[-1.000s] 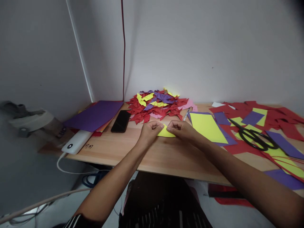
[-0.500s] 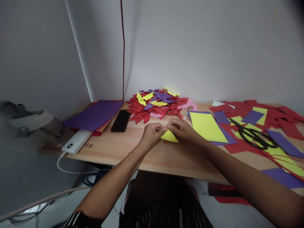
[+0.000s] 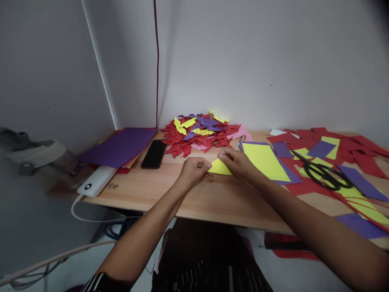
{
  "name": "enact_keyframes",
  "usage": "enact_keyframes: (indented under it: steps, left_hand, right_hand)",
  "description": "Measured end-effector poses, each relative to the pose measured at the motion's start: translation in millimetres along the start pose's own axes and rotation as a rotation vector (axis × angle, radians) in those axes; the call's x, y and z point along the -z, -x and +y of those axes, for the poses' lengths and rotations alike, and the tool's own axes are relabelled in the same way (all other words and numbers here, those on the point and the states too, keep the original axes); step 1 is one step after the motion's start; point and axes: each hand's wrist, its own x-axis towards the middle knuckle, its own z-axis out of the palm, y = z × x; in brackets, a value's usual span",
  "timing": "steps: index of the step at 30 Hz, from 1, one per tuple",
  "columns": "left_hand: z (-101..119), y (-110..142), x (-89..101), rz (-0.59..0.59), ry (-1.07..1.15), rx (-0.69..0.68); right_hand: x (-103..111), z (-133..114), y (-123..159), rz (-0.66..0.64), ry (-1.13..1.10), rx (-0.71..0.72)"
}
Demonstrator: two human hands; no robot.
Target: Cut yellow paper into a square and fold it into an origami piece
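Observation:
Between my two hands is a small folded piece of yellow paper [image 3: 220, 167], roughly triangular, held just above the table. My left hand [image 3: 196, 168] pinches its left corner between thumb and fingers. At its upper right edge, my right hand [image 3: 234, 160] is closed on the paper, and the fingers cover part of it. Beyond my hands lies a heap of folded paper pieces [image 3: 199, 136] in red, yellow, purple and pink. Just right of my right hand, a yellow sheet [image 3: 266, 162] rests on a purple one.
Left on the table are a black phone [image 3: 153, 154], purple sheets [image 3: 121, 146] and a white power bank [image 3: 99, 181] with a cable. To the right, black-handled scissors [image 3: 325, 172] lie over red, yellow and purple paper scraps [image 3: 343, 152]. A pen [image 3: 238, 143] lies beside the heap.
My right hand has shifted slightly right and up, away from my left hand. More of the yellow paper now shows between them.

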Motion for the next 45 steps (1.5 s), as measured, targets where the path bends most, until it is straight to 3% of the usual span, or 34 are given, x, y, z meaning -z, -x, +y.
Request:
enact_keyframes:
  steps: [9, 19, 25, 33, 37, 45]
  left_hand:
    - [3.2, 3.0, 4.0, 0.03, -0.22, -0.01]
    - [2.0, 3.1, 5.4, -0.084, -0.15, -0.026]
    - [5.5, 4.5, 7.0, -0.079, -0.164, -0.021]
    - [2.2, -0.8, 0.1, -0.075, -0.213, -0.172]
    - [0.0, -4.4, 1.4, -0.028, -0.134, -0.138]
    - [2.2, -3.6, 6.4, 0.045, 0.089, -0.075]
  right_hand:
    - [-1.1, -1.7, 2.1, 0.03, 0.068, -0.037]
    - [-1.3, -2.1, 2.6, 0.062, 0.085, -0.024]
    - [2.2, -6.8, 3.2, 0.092, 0.099, -0.019]
    - [-7.8, -9.5, 2.5, 0.018, 0.103, 0.054]
    - [-6.0, -11.6, 1.7, -0.015, 0.025, 0.072]
    - [0.7, -11.4, 5.6, -0.1, -0.092, -0.034]
